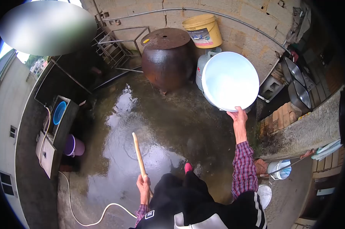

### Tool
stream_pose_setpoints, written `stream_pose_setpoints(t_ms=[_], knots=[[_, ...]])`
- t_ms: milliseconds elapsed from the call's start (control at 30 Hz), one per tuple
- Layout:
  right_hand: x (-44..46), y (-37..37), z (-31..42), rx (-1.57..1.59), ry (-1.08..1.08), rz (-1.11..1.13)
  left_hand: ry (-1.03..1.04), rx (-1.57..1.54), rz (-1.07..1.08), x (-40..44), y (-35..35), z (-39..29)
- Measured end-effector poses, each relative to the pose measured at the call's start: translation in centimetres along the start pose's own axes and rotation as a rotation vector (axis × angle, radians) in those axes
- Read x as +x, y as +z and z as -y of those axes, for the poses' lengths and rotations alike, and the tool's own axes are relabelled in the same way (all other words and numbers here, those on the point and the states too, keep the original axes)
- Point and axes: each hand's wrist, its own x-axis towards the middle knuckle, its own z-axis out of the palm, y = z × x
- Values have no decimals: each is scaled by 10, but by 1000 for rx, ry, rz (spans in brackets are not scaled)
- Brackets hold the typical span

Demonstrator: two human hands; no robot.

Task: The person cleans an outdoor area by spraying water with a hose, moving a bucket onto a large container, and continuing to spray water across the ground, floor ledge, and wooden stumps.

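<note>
My left hand (143, 186) is closed round a pale hose (139, 154) near its free end, which points up and away over the wet floor. My right hand (239, 119) grips the near rim of a large white bucket (230, 81), held out at the right with its pale inside facing me. The bucket partly covers a grey gas cylinder (200, 70) behind it. Rings show in the water on the floor (136, 143) beyond the hose end.
A big brown jar (166, 65) with a flat lid stands by the wall, a yellow bucket (203, 32) beside it. At left are a blue basin (59, 113) and a purple bucket (75, 146). Bricks (281, 116) and a white bucket (280, 169) are at right.
</note>
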Motion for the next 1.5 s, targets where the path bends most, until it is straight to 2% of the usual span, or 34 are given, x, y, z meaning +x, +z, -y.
stream_pose_setpoints(t_ms=[100, 167, 233, 300, 367, 433, 500, 600, 667, 767, 867, 900, 933, 967, 1000, 1033, 1100, 1233, 1300, 1333, 1433, 1467, 1500], knots=[[36, 70, -9, 60, 59, 49, 2, 21, -37, 23, 13, -12], [55, 113, -17, 135, 78, 167, -29, -43, -48, 35, 21, -19], [81, 158, -24, 163, 107, 176, 24, -34, -41, 51, 21, -20], [109, 208, -24, 172, 124, 163, -36, -67, -67, 69, 30, -21], [136, 252, -27, 180, 94, 265, -68, -59, -111, 81, 38, -15], [170, 295, -35, 180, 88, 296, -75, -67, -74, 94, 46, -23], [203, 336, -46, 180, 51, 420, -110, 1, -61, 108, 49, -17], [251, 394, -72, 167, 47, 307, -159, 27, -78, 127, 59, -23], [275, 431, -86, 189, -38, 511, -179, -3, -105, 142, 70, -27], [315, 480, -105, 100, -74, 521, -228, -1, -167, 155, 84, -35], [382, 521, -123, 49, 4, 572, -323, 11, -178, 169, 101, -61], [399, 530, -128, 48, 52, 584, -334, 8, -188, 173, 108, -68], [415, 534, -134, -178, -70, 672, -351, 35, -185, 176, 113, -73], [429, 541, -141, -185, -58, 675, -366, 62, -181, 182, 116, -75], [428, 551, -137, -117, -20, 611, -197, 65, -95, 172, 100, -38], [430, 560, -136, -50, 19, 544, -203, 69, -102, 174, 102, -34], [443, 573, -138, -83, 28, 491, -408, 167, -146, 178, 103, -34], [464, 586, -133, -210, 131, 470, -438, 156, -181, 183, 110, -52], [469, 587, -131, -71, 85, 643, -418, 153, -193, 193, 114, -70], [465, 589, -126, -13, 292, 465, -423, 158, -183, 200, 117, -84], [448, 573, -130, -22, 275, 454, -474, 173, -167, 205, 110, -94], [446, 561, -140, -10, 345, 446, -456, 211, -154, 208, 109, -100], [424, 540, -150, -113, 281, 571, -429, 250, -135, 213, 106, -104]])
